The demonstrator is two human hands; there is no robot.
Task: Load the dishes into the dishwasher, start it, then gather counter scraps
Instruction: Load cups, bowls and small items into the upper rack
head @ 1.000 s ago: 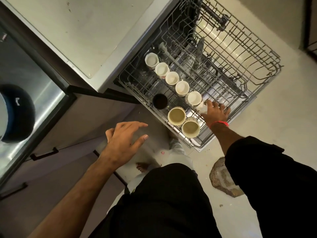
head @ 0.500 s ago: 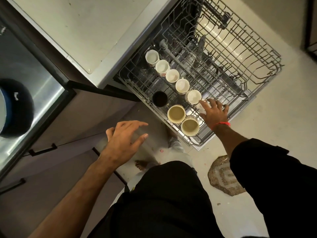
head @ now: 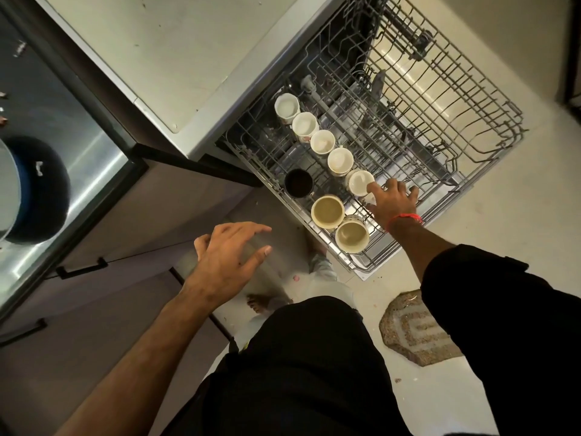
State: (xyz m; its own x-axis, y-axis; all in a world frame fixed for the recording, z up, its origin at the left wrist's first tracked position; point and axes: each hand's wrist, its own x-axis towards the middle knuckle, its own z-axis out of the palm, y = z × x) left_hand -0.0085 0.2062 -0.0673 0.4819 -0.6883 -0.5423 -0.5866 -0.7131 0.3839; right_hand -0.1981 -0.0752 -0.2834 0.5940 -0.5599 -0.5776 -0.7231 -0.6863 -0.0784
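The dishwasher's wire rack (head: 490,143) is pulled out over the floor. A row of several white cups (head: 322,142) stands in it. Beside them are a dark cup (head: 298,183) and two larger beige mugs (head: 327,211). My right hand (head: 394,204), with a red thread on the wrist, reaches down at the near end of the white row. Its fingers curve over a small white cup (head: 370,199) that is mostly hidden under the palm. My left hand (head: 226,259) hovers with spread fingers in front of the cabinet and holds nothing.
The pale dishwasher top (head: 163,55) lies at upper left. A steel sink (head: 78,171) with a dark blue pot (head: 41,190) sits at far left. Cabinet handles (head: 81,270) are below it. A small mat (head: 415,328) lies on the floor by my feet.
My right hand has stayed at the near end of the cup row and shifted slightly toward the last white cup. My left hand has hardly moved.
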